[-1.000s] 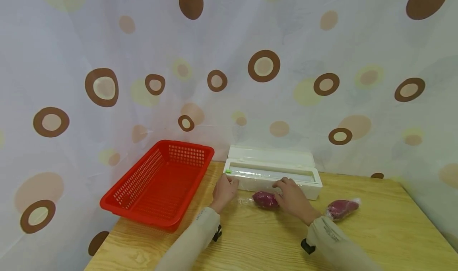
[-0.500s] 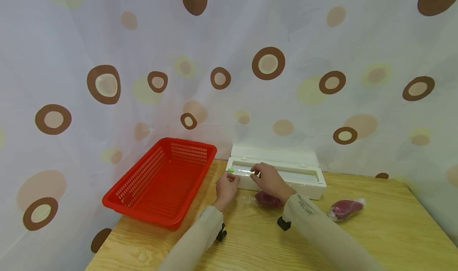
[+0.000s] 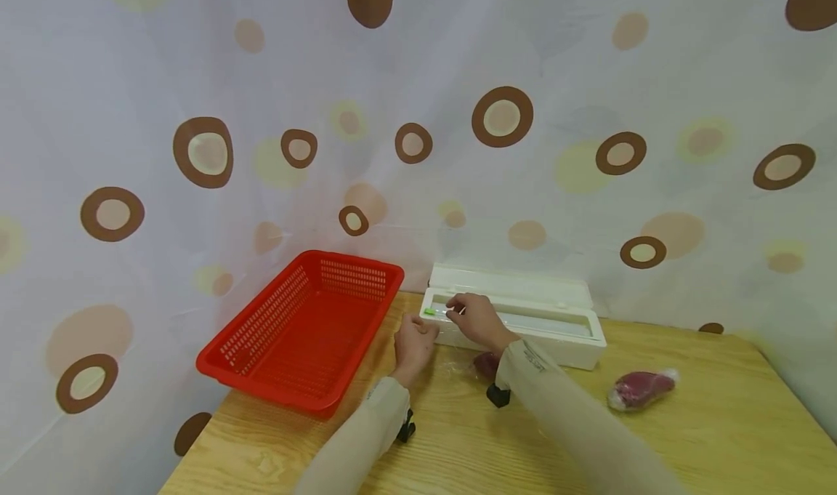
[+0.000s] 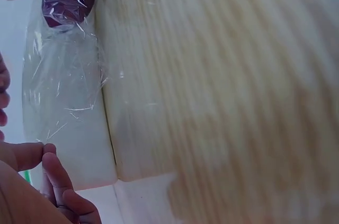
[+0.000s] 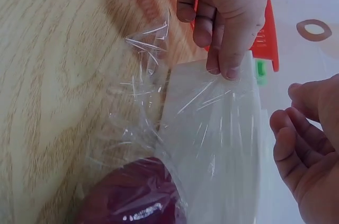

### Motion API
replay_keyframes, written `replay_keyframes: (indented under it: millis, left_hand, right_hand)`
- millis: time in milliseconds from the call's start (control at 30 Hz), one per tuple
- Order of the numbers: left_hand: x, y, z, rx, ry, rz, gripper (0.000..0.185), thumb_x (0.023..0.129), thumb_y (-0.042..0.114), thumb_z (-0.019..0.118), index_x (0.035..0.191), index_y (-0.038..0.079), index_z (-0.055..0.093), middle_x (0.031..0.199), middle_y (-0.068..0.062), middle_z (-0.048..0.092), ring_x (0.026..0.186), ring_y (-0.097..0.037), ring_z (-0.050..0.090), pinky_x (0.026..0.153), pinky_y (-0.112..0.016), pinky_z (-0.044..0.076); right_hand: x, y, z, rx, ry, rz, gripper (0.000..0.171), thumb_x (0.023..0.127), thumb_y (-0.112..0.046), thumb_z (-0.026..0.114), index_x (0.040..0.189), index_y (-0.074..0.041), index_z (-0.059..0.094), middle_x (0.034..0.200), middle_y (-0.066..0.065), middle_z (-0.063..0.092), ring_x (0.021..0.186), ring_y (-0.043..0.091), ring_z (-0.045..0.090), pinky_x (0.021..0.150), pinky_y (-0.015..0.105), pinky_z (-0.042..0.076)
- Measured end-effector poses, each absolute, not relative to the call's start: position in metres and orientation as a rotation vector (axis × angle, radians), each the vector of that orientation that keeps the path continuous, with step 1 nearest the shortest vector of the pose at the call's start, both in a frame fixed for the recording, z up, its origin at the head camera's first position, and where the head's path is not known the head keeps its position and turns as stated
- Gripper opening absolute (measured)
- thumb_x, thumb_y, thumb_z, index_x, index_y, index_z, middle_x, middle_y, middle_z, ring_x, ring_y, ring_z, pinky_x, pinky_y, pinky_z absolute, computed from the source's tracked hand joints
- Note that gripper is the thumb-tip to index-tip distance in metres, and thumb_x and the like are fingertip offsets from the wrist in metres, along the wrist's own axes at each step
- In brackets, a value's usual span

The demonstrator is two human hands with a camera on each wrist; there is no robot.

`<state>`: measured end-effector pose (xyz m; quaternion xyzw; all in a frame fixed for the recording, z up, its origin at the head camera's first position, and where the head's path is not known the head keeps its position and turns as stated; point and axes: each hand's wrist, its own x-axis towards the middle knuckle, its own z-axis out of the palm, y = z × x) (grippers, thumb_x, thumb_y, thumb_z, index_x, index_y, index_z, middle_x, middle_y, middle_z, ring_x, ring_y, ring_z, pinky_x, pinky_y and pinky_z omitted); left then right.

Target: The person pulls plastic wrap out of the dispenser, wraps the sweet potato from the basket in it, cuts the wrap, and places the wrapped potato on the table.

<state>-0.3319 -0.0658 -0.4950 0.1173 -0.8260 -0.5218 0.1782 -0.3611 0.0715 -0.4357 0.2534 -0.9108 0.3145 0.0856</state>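
In the head view a white cling film box (image 3: pixel 549 344) with a raised lid stands against the wall, a green slider (image 3: pixel 429 312) at its left end. My left hand (image 3: pixel 415 344) pinches the edge of clear cling film (image 5: pixel 206 113) at the box's front left corner. The film runs to a purple-red oblong vegetable (image 5: pixel 135 195), its exact kind unclear, lying before the box and partly hidden by my right arm in the head view. Over the box, right of the slider, my right hand (image 3: pixel 480 319) hovers with fingers loosely bent and nothing visible between them.
A red plastic basket (image 3: pixel 307 400) stands on the left of the wooden table (image 3: pixel 458 459). Another film-wrapped purple-red vegetable (image 3: pixel 642 389) lies at the right, past my right forearm. A spotted curtain (image 3: pixel 366 153) rises behind the table.
My right hand has moved from the vegetable up and left over the box, close to the slider. My left hand stays at the box's left corner. The head view has shifted slightly.
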Motion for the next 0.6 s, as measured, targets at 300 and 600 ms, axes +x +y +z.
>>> replay_keyframes:
  millis: [300, 600]
  left_hand:
    - [-0.334, -0.070, -0.494, 0.388, -2.413, -1.522, 0.048, 0.083, 0.016, 0.065, 0.126, 0.001, 0.050, 0.074, -0.004, 0.057, 0.066, -0.019, 0.052, 0.063, -0.034, 0.044]
    - [-0.335, -0.074, -0.493, 0.324, -2.455, -1.505, 0.042, 0.081, 0.013, 0.064, 0.121, 0.001, 0.054, 0.071, -0.003, 0.056, 0.062, -0.017, 0.052, 0.059, -0.031, 0.042]
  right_hand:
    - [-0.368, 0.057, -0.443, 0.774, -2.727, 0.957, 0.021, 0.089, -0.009, 0.065, 0.107, 0.001, 0.068, 0.091, 0.009, 0.067, 0.081, 0.023, 0.063, 0.072, 0.036, 0.051]
    - [-0.375, 0.045, -0.445, 0.759, -2.775, 0.876, 0.013, 0.088, -0.011, 0.066, 0.096, -0.003, 0.071, 0.081, 0.003, 0.066, 0.071, 0.015, 0.058, 0.063, 0.030, 0.047]
